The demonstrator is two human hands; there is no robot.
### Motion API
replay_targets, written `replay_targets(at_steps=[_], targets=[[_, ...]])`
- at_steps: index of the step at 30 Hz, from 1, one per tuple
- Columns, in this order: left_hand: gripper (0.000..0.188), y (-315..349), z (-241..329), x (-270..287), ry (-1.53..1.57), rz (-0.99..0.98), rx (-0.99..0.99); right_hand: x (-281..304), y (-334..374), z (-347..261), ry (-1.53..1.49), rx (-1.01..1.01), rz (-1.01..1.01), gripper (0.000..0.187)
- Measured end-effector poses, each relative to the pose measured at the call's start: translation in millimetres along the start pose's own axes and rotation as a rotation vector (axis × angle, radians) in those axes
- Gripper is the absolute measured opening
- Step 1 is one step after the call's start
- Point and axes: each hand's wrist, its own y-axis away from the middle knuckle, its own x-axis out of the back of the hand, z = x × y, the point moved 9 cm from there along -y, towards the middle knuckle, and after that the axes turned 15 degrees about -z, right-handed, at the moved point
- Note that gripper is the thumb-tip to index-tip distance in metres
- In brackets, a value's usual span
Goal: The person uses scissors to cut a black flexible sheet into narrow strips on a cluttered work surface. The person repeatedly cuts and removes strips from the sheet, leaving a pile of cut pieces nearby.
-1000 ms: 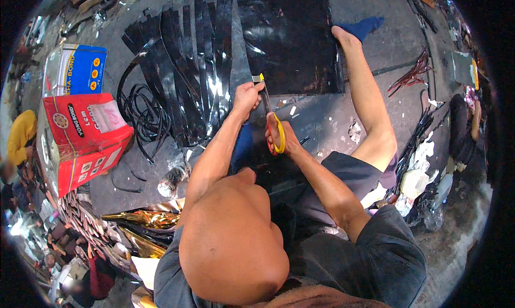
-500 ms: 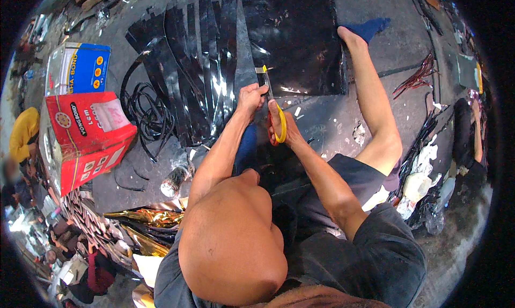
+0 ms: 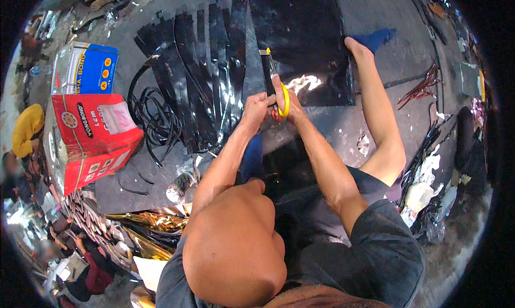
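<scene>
My right hand (image 3: pixel 293 110) is closed around scissors with yellow and orange handles (image 3: pixel 286 100). Their blades point away from me along the left edge of a large black glossy sheet (image 3: pixel 306 45), with a yellow mark near the tip. Just left of the scissors, my left hand (image 3: pixel 256 109) pinches the near end of a narrow black strip (image 3: pixel 266 74) at that edge. The fingertips of both hands nearly meet. Several long black strips (image 3: pixel 214 88) lie side by side on the floor left of the sheet. How far the blades are apart cannot be made out.
A red carton (image 3: pixel 96 136) and a blue-and-white carton (image 3: pixel 97 69) stand at the left. Coiled black cord (image 3: pixel 155 115) lies beside the strips. My bare leg and blue-socked foot (image 3: pixel 375 38) stretch along the sheet's right side. Other people sit at the far left.
My right hand and the scissors have moved farther forward along the sheet's left edge. My left hand remains beside them, pinching near the edge. The whole view has shifted slightly.
</scene>
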Motion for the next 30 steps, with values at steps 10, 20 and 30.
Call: replay_targets(at_steps=[10,20,30], targets=[[0.027,28,36,-16,-0.009,-0.018,-0.005,52,-92,-73,0.069,0.09,0.173,0.112],[0.027,57,62,-18,-0.135,0.02,-0.085,98,-183,-176,0.162,0.164,0.195,0.113],[0.023,88,78,-12,-0.137,0.096,-0.003,112,-231,-225,0.111,0.234,0.065,0.11]])
